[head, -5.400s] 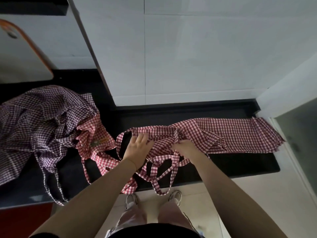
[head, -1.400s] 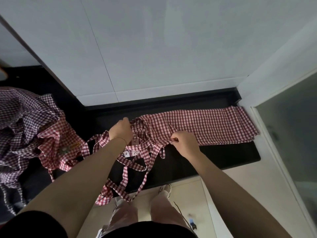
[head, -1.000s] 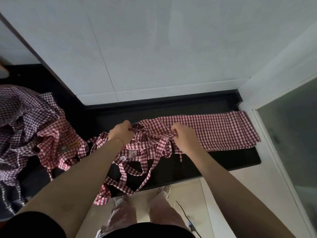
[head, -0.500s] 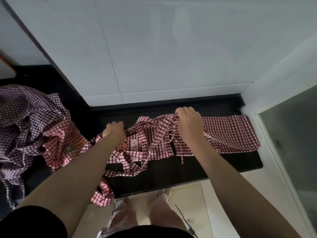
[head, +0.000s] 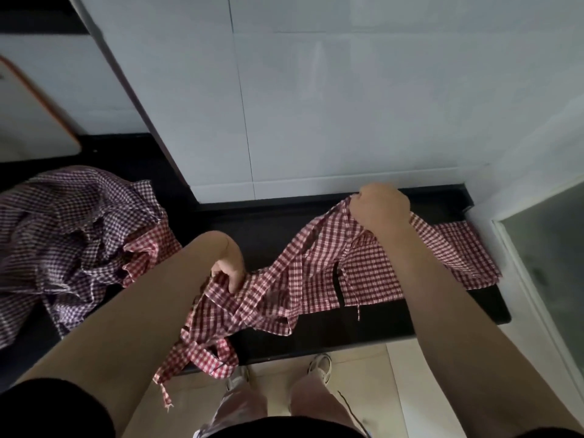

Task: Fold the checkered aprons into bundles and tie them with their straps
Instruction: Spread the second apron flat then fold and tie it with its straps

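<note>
I note a black desk [head: 363,327] carrying a heap of aprons [head: 72,235] at left. The red checkered apron [head: 363,273] lies centre-right; my right hand [head: 380,205] grips its far edge, my left hand [head: 230,267] pinches its straps [head: 240,306].

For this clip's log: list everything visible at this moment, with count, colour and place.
red checkered apron: one, red and white, spread across the black counter, straps hanging off the front edge.
apron pile: several, purple-and-white with some red, crumpled at left.
counter: one, black, along the wall.
wall panels: white, behind the counter.
board: one, white with orange edge, far left.
shoes: two, pale, on the floor below.
left hand: grips the apron's strap end.
right hand: grips the apron's far edge, lifted.
</note>
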A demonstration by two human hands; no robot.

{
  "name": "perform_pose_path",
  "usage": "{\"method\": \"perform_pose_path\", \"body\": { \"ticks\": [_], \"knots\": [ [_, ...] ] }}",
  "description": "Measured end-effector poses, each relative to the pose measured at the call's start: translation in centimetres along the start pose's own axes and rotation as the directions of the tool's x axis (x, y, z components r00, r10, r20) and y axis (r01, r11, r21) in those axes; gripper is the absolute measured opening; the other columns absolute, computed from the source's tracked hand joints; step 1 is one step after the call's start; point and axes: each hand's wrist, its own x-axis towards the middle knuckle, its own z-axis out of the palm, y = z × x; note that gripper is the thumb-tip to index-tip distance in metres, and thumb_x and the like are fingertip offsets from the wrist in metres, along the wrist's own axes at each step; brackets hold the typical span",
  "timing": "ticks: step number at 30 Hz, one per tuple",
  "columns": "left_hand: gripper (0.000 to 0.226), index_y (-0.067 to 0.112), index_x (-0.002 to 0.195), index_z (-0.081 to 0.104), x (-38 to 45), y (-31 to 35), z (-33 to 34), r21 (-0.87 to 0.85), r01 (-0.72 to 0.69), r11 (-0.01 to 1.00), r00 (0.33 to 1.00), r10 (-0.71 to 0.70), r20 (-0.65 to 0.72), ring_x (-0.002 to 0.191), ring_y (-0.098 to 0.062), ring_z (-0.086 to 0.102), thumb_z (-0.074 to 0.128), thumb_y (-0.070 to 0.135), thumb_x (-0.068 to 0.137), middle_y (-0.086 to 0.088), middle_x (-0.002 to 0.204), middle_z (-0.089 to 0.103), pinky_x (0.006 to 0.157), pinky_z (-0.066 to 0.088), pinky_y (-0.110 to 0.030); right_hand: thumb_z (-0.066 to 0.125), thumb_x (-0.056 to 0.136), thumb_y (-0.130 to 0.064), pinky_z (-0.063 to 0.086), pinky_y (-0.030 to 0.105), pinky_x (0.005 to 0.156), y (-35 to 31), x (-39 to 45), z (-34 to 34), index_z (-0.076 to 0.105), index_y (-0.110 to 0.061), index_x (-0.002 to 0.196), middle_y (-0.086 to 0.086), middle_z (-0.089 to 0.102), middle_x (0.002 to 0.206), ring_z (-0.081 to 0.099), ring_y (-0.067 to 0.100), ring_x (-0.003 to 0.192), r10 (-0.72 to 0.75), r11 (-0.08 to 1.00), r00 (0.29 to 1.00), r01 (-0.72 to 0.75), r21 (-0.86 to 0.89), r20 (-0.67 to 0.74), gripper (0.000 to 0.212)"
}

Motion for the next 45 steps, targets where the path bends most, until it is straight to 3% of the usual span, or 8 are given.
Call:
{"method": "perform_pose_path", "body": {
  "ticks": [6, 11, 16, 22, 28, 34, 39, 45],
  "knots": [
    [0.049, 0.018, 0.137, 0.047, 2.1, -1.0, 1.8, -0.049, 0.157, 0.986, 0.752, -0.152, -0.641, 0.125, -0.025, 0.048, 0.056, 0.016, 0.089, -0.005, 0.135, 0.052, 0.102, 0.038, -0.043, 0.047, 0.098, -0.01, 0.034, 0.031, 0.07, -2.1, 0.8, 0.9, 0.056, -0.003, 0.1, 0.01, 0.053, 0.098, 0.05, 0.024, 0.087, -0.148, 0.978, 0.989, 0.147, 0.149, -0.009, 0.012],
    [0.027, 0.017, 0.113, 0.059, 0.9, 3.3, 4.4, -0.045, -0.169, 0.985, 0.147, -0.02, -0.989, 0.102, -0.02, 0.05, 0.05, 0.014, 0.088, -0.002, 0.11, 0.055, 0.094, 0.043, -0.036, 0.045, 0.101, -0.01, 0.041, 0.03, 0.074, -3.3, 1.2, 3.1, 0.058, -0.003, 0.116, 0.012, 0.059, 0.107, 0.057, 0.026, 0.098, -0.145, 0.97, 0.985, 0.159, 0.184, -0.088, 0.021],
    [0.044, 0.012, 0.137, 0.046, 2.1, 11.3, 8.0, 0.385, -0.369, 0.846, 0.371, 0.514, -0.773, 0.127, -0.026, 0.046, 0.054, 0.007, 0.094, -0.008, 0.137, 0.047, 0.104, 0.042, -0.035, 0.043, 0.101, -0.009, 0.048, 0.035, 0.072, -4.1, 1.5, 4.0, 0.055, -0.003, 0.118, 0.01, 0.059, 0.1, 0.058, 0.025, 0.09, -0.155, 0.968, 0.98, 0.175, 0.178, -0.125, 0.021],
    [0.091, 0.032, 0.158, 0.004, 6.1, 11.6, 5.4, 0.097, 0.003, 0.995, 0.719, 0.065, -0.691, 0.148, -0.042, 0.012, 0.061, 0.053, 0.089, -0.014, 0.165, -0.002, 0.115, 0.023, -0.06, 0.046, 0.101, -0.007, 0.037, 0.03, 0.063, -2.8, 1.3, 4.2, 0.052, -0.002, 0.115, 0.011, 0.058, 0.096, 0.055, 0.023, 0.082, -0.174, 0.97, 0.957, 0.207, 0.127, -0.23, 0.016],
    [0.036, 0.014, 0.131, 0.055, 5.1, 12.5, 4.5, 0.39, 0.176, 0.904, 0.525, 0.249, -0.814, 0.123, -0.027, 0.046, 0.054, 0.025, 0.097, -0.009, 0.131, 0.052, 0.108, 0.034, -0.042, 0.048, 0.1, -0.01, 0.037, 0.034, 0.056, -2.6, 0.5, 4.5, 0.05, -0.007, 0.118, 0.006, 0.059, 0.092, 0.05, 0.02, 0.073, -0.233, 0.969, 0.966, 0.24, 0.057, -0.109, 0.018],
    [0.122, 0.016, 0.158, -0.002, 6.0, 11.0, 3.4, 0.005, 0.058, 0.998, 0.701, -0.037, -0.712, 0.15, -0.043, 0.007, 0.071, 0.067, 0.075, -0.021, 0.164, -0.004, 0.118, 0.021, -0.055, 0.054, 0.097, -0.014, 0.051, 0.036, 0.074, -2.3, -0.5, 3.9, 0.062, -0.013, 0.104, 0.001, 0.06, 0.092, 0.056, 0.019, 0.085, -0.378, 0.925, 0.925, 0.379, 0.033, -0.035, 0.011],
    [0.12, 0.028, 0.159, -0.003, 6.2, 11.3, 2.8, 0.018, 0.111, 0.994, 0.764, -0.074, -0.641, 0.149, -0.047, -0.003, 0.061, 0.08, 0.072, -0.012, 0.166, -0.008, 0.118, 0.011, -0.065, 0.054, 0.093, -0.021, 0.033, 0.03, 0.071, -1.3, -1.8, 5.1, 0.055, -0.019, 0.085, -0.006, 0.046, 0.083, 0.043, 0.012, 0.076, -0.515, 0.855, 0.853, 0.505, 0.114, 0.088, 0.009],
    [0.097, 0.02, 0.152, 0.035, 6.7, 10.2, 4.9, 0.003, -0.03, 1.0, 0.637, 0.021, -0.771, 0.152, -0.03, 0.009, 0.059, 0.077, 0.077, -0.006, 0.163, 0.023, 0.12, -0.001, -0.059, 0.055, 0.091, -0.019, 0.046, 0.028, 0.07, -0.4, -5.0, 8.8, 0.053, -0.021, 0.088, -0.004, 0.053, 0.089, 0.052, 0.015, 0.081, -0.539, 0.841, 0.784, 0.522, 0.14, 0.309, 0.004]
  ]
}}
